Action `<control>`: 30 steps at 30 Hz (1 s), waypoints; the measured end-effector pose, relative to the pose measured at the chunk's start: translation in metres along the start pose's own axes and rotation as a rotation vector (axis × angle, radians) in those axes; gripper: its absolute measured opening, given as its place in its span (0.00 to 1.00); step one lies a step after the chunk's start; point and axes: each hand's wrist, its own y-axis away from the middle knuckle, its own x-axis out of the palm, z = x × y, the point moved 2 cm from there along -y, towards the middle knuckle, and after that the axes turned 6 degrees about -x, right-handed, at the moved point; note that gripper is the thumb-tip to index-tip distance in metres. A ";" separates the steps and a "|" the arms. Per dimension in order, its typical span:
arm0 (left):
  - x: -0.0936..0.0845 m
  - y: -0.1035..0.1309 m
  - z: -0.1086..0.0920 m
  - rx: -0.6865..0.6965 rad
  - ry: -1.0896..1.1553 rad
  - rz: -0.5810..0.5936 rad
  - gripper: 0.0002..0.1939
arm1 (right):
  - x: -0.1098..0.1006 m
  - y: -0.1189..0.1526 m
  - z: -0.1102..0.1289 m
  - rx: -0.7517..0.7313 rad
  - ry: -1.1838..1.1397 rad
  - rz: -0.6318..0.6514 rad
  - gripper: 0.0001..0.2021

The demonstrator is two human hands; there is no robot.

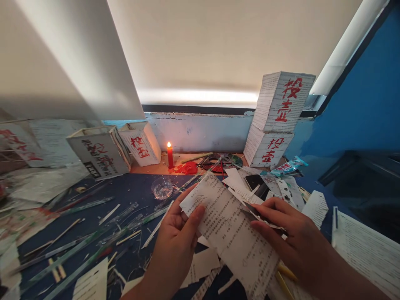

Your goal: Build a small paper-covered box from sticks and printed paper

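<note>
A sheet of printed paper (pixel 226 223) with pen marks slants across the middle of the view. My left hand (pixel 179 233) grips its upper left end, thumb on top and fingers behind. At the sheet's right edge, my right hand (pixel 289 229) is closed around small scissors (pixel 250 211); two dark blade tips show beside the paper, and the handles are mostly hidden by my fingers. Under and around the sheet lie paper scraps (pixel 204 262). A dark phone-like object (pixel 258 185) lies just beyond my right hand.
A lit red candle (pixel 170 156) stands at the back beside red wax (pixel 186 168). Right of it are stacked paper-covered boxes (pixel 278 104); more boxes (pixel 99 152) stand left. A clear round dish (pixel 162 188), a blue wrapper (pixel 289 166), and strips and sticks (pixel 90 246) litter the table.
</note>
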 end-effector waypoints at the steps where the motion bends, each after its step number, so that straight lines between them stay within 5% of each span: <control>1: 0.000 0.000 0.000 0.001 -0.001 0.010 0.30 | 0.000 -0.001 0.001 -0.005 0.008 0.000 0.13; 30: 0.001 0.005 0.003 0.011 0.012 0.103 0.31 | -0.003 -0.034 0.026 -0.044 0.036 0.002 0.14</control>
